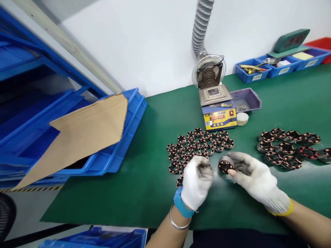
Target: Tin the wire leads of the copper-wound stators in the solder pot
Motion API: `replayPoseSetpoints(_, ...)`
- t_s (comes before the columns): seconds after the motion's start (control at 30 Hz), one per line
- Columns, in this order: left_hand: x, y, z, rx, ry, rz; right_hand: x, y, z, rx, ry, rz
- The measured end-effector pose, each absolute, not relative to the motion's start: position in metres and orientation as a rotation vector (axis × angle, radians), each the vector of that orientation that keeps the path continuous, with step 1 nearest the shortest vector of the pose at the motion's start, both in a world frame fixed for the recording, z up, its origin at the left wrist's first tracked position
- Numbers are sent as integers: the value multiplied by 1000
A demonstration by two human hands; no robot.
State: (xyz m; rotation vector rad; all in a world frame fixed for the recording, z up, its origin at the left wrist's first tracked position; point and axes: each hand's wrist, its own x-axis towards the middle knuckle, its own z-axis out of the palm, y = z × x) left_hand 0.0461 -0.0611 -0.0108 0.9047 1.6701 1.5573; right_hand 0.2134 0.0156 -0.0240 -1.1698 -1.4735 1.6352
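Observation:
My right hand [254, 177], in a white glove with the thumb tip bare, pinches a motor stator [224, 164], a grey ring with copper windings inside. The stator is tilted so its open face points toward me. To its left is my left hand [198, 179], gloved, with a blue wristband and a bangle. Its fingers are curled inward, and whatever they hold is hidden. Beyond and left of that hand, several small stators [196, 151] stand close together on the green table [155, 196]. Larger stators [284, 148] form another group at the right.
A solder pot [219, 119] with a lit display stands at the back, below a fan and a grey hose [201, 27]. Beside it are a purple tray [249, 98] and a round white pad [242, 119]. Blue bins [253, 70] line the wall; cardboard [90, 127] lies over crates at left.

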Motion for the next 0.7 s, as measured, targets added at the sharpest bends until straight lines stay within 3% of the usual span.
replayPoseSetpoints(0.13, 52, -62, -12, 1166, 1638, 1441, 212, 13, -25, -1166, -1570, 1587)
replayPoseSetpoints(0.3, 42, -68, -8, 976, 1628, 1697, 215, 18, -27, -1226, -1549, 1578)
replayPoseSetpoints(0.5, 62, -60, -7, 1192, 1670, 1099, 218, 18, -24, -1251, -1599, 1486)
replayPoseSetpoints(0.7, 33, -74, -4, 964, 1356, 1317, 221, 16, -20, -1273, -1719, 1387)
